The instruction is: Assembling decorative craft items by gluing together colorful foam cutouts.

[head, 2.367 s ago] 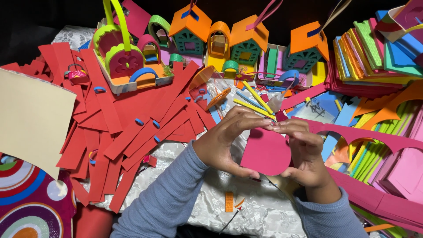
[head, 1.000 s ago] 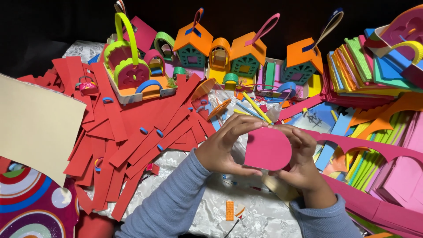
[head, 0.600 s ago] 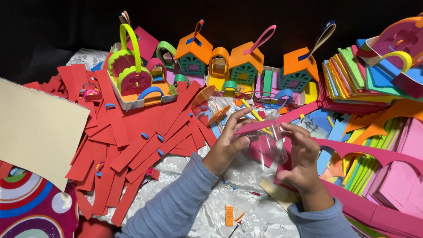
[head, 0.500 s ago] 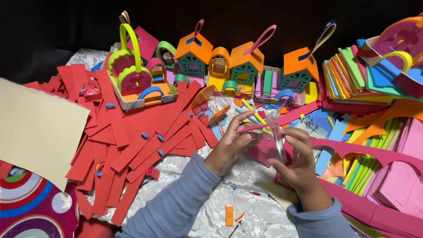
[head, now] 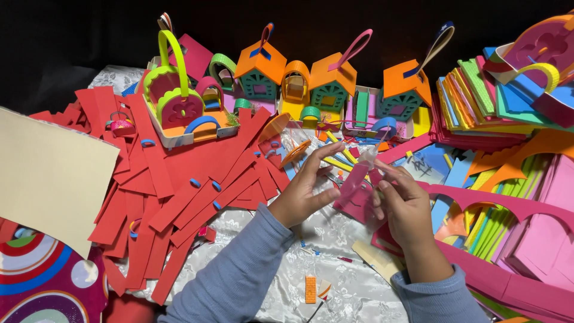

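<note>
Head view, pink foam piece point(head: 357, 179) now turned edge-on where earlier it faced up flat, pinched between left hand point(head: 304, 190) and right hand point(head: 403, 206), over the table's middle, beside red strips point(head: 179, 197).

Small pink foam sheet piece point(head: 357, 182), flat-faced with a rounded outline, held up off the white patterned cloth and turned nearly edge-on, so only a narrow slanted face shows, leaning from lower left to upper right. Pinched between left hand point(head: 304, 192), thumb along the lower edge and fingers spread above, and right hand point(head: 405, 209), fingertips closed on the upper right side. Thin clear film point(head: 372, 157) peeling off the upper end of the pink piece, glinting pale, its exact outline hard to tell.
</note>
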